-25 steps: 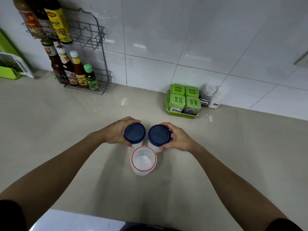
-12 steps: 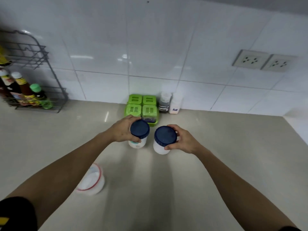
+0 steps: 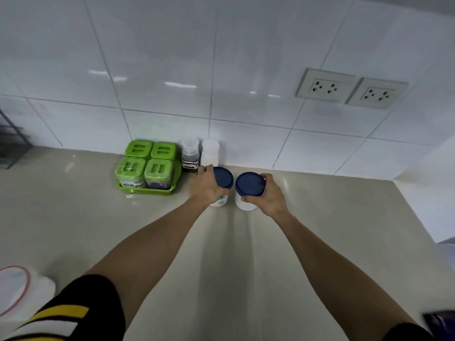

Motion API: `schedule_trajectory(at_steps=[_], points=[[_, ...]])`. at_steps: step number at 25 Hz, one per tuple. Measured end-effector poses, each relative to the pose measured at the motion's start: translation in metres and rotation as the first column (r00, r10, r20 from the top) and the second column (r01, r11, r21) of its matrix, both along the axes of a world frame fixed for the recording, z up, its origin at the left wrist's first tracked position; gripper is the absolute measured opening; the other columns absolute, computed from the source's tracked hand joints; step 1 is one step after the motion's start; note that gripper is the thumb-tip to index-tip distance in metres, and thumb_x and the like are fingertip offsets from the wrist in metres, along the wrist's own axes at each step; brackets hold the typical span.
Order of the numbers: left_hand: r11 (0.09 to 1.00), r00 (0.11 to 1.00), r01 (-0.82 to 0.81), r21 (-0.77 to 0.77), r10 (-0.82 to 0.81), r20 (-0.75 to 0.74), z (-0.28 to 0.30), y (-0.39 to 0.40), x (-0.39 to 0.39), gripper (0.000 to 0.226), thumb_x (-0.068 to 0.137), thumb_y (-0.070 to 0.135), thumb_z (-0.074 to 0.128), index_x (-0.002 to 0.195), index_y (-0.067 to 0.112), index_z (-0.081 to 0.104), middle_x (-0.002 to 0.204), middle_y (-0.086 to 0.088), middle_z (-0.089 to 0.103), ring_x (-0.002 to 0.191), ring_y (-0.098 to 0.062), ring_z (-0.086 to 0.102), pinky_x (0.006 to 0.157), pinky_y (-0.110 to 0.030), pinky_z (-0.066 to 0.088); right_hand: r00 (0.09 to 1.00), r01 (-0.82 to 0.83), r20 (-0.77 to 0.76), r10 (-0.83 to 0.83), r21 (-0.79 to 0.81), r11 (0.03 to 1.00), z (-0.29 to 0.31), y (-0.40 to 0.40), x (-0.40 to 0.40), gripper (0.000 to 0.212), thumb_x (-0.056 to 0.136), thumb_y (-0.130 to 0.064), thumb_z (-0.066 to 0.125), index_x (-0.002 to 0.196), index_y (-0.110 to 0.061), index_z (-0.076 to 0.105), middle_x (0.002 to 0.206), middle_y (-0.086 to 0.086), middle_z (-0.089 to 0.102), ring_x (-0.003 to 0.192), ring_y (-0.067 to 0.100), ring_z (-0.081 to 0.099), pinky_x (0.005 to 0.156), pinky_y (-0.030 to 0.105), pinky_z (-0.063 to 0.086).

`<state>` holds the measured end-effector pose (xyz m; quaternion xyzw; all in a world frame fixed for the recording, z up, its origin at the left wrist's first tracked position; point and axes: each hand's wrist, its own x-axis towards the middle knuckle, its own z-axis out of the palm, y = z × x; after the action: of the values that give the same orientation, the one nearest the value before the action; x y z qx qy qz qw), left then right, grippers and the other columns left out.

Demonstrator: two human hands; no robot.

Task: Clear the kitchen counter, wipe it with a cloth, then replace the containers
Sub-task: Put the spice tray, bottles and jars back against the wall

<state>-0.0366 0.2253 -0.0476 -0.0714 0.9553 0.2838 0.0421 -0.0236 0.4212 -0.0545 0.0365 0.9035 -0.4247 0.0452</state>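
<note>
- Left hand [image 3: 208,187] grips left jar [image 3: 219,193] by its blue lid, fingers curled round the rim.
- Right hand [image 3: 267,194] grips right jar [image 3: 247,193] the same way.
- Both jars side by side, near but apart, at the back of the counter [image 3: 320,217]; whether they touch it I cannot tell.
- Just behind left jar: two small bottles [image 3: 199,153] at the wall.
- Green tray [image 3: 147,190] with four green-lidded tubs, left of bottles.
- Red-rimmed tub [image 3: 17,289] at lower left edge, blurred.
- Two sockets [image 3: 352,88] on the tiles.

Two wall sockets [image 3: 350,89]; wire rack [image 3: 11,141], probably, far left.
</note>
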Motion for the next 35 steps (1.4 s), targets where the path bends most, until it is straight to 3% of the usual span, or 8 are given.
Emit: schedule_trajectory(at_steps=[3, 6, 9, 12, 14, 17, 24, 35], points=[[0.997, 0.997, -0.078, 0.007, 0.078, -0.022, -0.015, 0.008, -0.007, 0.098, 0.063, 0.045, 0.081, 0.143, 0.015, 0.034, 0.136, -0.009, 0.041, 0.119, -0.031, 0.049, 0.086, -0.038, 0.047, 1.000, 0.019, -0.024, -0.021, -0.062, 0.998, -0.014, 0.003, -0.006, 0.091, 0.059, -0.034, 0.090, 0.134, -0.019, 0.040, 0.126, -0.002, 0.056, 0.113, 0.021, 0.056, 0.091, 0.040, 0.051], [0.978, 0.986, -0.093, 0.186, 0.117, -0.122, -0.030, 0.008, 0.001, 0.105, 0.061, 0.041, 0.085, 0.146, 0.015, 0.030, 0.137, -0.008, 0.042, 0.124, -0.027, 0.045, 0.095, -0.038, 0.044, 0.998, 0.052, -0.035, -0.060, -0.191, 0.980, -0.031, 0.006, -0.002, 0.097, 0.058, -0.032, 0.091, 0.138, -0.023, 0.038, 0.130, -0.007, 0.053, 0.116, 0.016, 0.054, 0.095, 0.036, 0.050], [0.878, 0.957, -0.185, 0.441, 0.263, -0.121, -0.047, 0.010, 0.017, 0.096, 0.059, 0.030, 0.089, 0.140, 0.016, 0.039, 0.134, -0.006, 0.047, 0.123, -0.024, 0.049, 0.102, -0.038, 0.045, 0.992, 0.118, -0.024, -0.127, -0.234, 0.965, -0.047, 0.006, 0.003, 0.092, 0.058, -0.022, 0.092, 0.136, -0.022, 0.044, 0.128, -0.007, 0.057, 0.110, 0.016, 0.060, 0.090, 0.034, 0.054], [0.778, 0.945, -0.262, 0.571, 0.327, -0.012, -0.055, 0.019, 0.015, 0.080, 0.071, 0.023, 0.084, 0.138, 0.010, 0.042, 0.136, -0.008, 0.045, 0.121, -0.025, 0.054, 0.103, -0.043, 0.047, 0.979, 0.199, -0.003, -0.204, -0.208, 0.958, -0.054, 0.004, -0.002, 0.075, 0.061, -0.018, 0.090, 0.126, -0.021, 0.052, 0.120, -0.004, 0.063, 0.093, 0.010, 0.064, 0.079, 0.025, 0.055], [0.776, 0.947, -0.268, 0.571, 0.321, 0.010, -0.056, 0.027, 0.004, 0.068, 0.081, 0.019, 0.075, 0.138, 0.007, 0.041, 0.138, -0.012, 0.043, 0.122, -0.029, 0.054, 0.104, -0.044, 0.046, 0.972, 0.228, -0.012, -0.236, -0.212, 0.950, -0.055, 0.004, -0.009, 0.069, 0.063, -0.018, 0.088, 0.123, -0.020, 0.054, 0.118, -0.003, 0.064, 0.089, 0.007, 0.063, 0.075, 0.021, 0.053], [0.789, 0.942, -0.300, 0.536, 0.335, 0.034, -0.053, 0.041, -0.014, 0.060, 0.087, 0.019, 0.069, 0.137, 0.006, 0.039, 0.140, -0.013, 0.042, 0.122, -0.030, 0.052, 0.103, -0.041, 0.045, 0.958, 0.273, -0.035, -0.284, -0.179, 0.945, -0.052, 0.006, -0.025, 0.069, 0.066, -0.019, 0.088, 0.126, -0.017, 0.054, 0.120, -0.001, 0.063, 0.090, 0.013, 0.064, 0.081, 0.030, 0.056], [0.764, 0.919, -0.361, 0.535, 0.389, 0.064, -0.051, 0.066, -0.040, 0.058, 0.091, 0.016, 0.062, 0.140, 0.007, 0.032, 0.142, -0.014, 0.038, 0.122, -0.032, 0.052, 0.101, -0.038, 0.043, 0.934, 0.348, -0.044, -0.356, -0.127, 0.929, -0.048, 0.006, -0.061, 0.068, 0.072, -0.016, 0.084, 0.132, -0.012, 0.052, 0.124, 0.008, 0.061, 0.102, 0.024, 0.064, 0.092, 0.040, 0.054], [0.783, 0.912, -0.375, 0.497, 0.406, 0.049, -0.050, 0.075, -0.056, 0.051, 0.093, 0.011, 0.057, 0.135, 0.002, 0.031, 0.139, -0.020, 0.037, 0.116, -0.038, 0.053, 0.095, -0.041, 0.044, 0.931, 0.361, -0.032, -0.363, -0.060, 0.931, -0.047, 0.006, -0.081, 0.068, 0.073, -0.019, 0.083, 0.132, -0.010, 0.050, 0.125, 0.010, 0.059, 0.109, 0.028, 0.061, 0.095, 0.042, 0.051]])
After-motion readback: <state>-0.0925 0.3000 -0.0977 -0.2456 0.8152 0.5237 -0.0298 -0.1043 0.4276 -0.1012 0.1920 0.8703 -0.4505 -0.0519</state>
